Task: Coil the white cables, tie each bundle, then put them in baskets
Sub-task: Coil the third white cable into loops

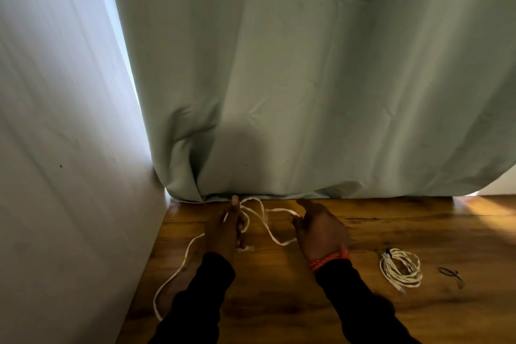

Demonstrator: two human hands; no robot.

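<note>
At about seven o'clock the loose tail of the white cable [178, 274] trails over the wooden surface [279, 301] toward the left hand [223, 232], whose fingers curl round the gathered loops, probably to keep them together. The right hand [321, 232], at about five o'clock of centre, pinches the next length, seemingly to feed another turn. At four o'clock lies a coiled bundle [400, 268], apparently tied, with a dark tie [451, 274] just beyond; no baskets show.
</note>
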